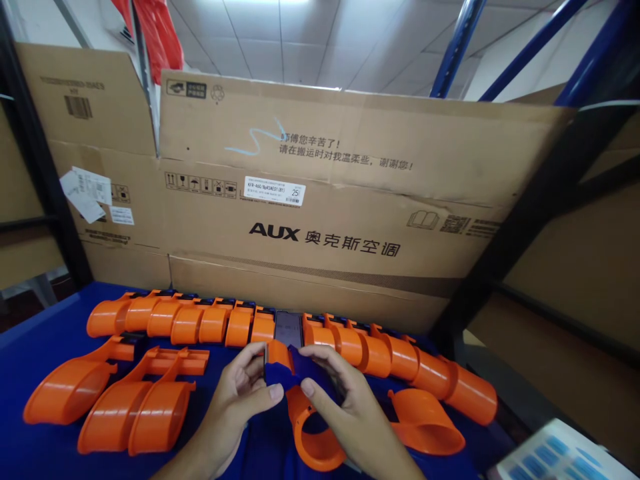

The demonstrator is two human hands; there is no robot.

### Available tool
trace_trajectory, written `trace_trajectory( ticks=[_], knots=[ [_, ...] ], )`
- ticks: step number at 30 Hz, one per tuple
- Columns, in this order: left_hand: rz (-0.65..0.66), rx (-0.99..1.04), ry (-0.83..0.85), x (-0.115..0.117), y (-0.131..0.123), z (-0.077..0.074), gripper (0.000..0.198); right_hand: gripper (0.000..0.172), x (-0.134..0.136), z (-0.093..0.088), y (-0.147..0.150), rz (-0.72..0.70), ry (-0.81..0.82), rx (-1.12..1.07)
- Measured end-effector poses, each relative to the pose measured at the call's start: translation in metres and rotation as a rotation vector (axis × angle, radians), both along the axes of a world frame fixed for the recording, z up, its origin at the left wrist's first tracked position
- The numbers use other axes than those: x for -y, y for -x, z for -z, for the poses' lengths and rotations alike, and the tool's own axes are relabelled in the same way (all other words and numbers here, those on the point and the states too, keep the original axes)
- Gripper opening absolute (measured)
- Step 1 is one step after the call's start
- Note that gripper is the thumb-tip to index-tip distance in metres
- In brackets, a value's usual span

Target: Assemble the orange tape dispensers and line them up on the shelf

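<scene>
Between my two hands is an orange plastic part with an open ring [320,457] at its lower end. A dark blue plastic piece [279,375] sits at its upper end. My left hand [243,393] grips the upper end from the left, with the thumb on the blue piece. From the right, my right hand [347,400] closes around the blue piece, its thumb just above the ring. My right palm and fingers partly hide the join. A similar orange part [425,421] lies just right of my right hand.
Similar orange parts [187,325] with dark ends line the back of the blue surface [30,343]. Several larger ones [113,415] lie at left. A phone-like dark screen [289,328] stands mid-row. A cardboard panel [320,227] rises behind; a printed sheet [555,453] lies front right.
</scene>
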State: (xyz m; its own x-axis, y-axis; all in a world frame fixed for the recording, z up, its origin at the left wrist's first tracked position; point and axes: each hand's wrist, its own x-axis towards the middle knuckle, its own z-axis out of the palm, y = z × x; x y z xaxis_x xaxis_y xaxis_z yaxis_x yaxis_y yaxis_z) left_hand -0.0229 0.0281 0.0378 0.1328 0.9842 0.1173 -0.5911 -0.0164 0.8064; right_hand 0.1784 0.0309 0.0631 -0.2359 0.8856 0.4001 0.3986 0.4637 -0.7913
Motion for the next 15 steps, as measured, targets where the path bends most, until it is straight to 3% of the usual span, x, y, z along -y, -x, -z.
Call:
trace_trajectory(
  ticks=[4,9,12,15],
  knots=[
    [0.01,0.031,-0.083,0.001,0.002,0.005,0.059,0.047,0.003,0.002,-0.003,0.05,-0.018,0.073],
    [0.035,-0.011,-0.135,0.002,0.004,0.006,0.059,0.061,0.004,-0.007,-0.004,0.11,-0.243,0.288],
    [-0.007,-0.134,-0.138,0.002,0.004,0.001,0.045,0.071,0.004,-0.01,-0.001,0.1,-0.425,0.407],
    [-0.034,-0.193,-0.158,0.003,0.004,-0.004,0.032,0.069,0.005,-0.01,0.001,0.074,-0.539,0.464]
  ],
)
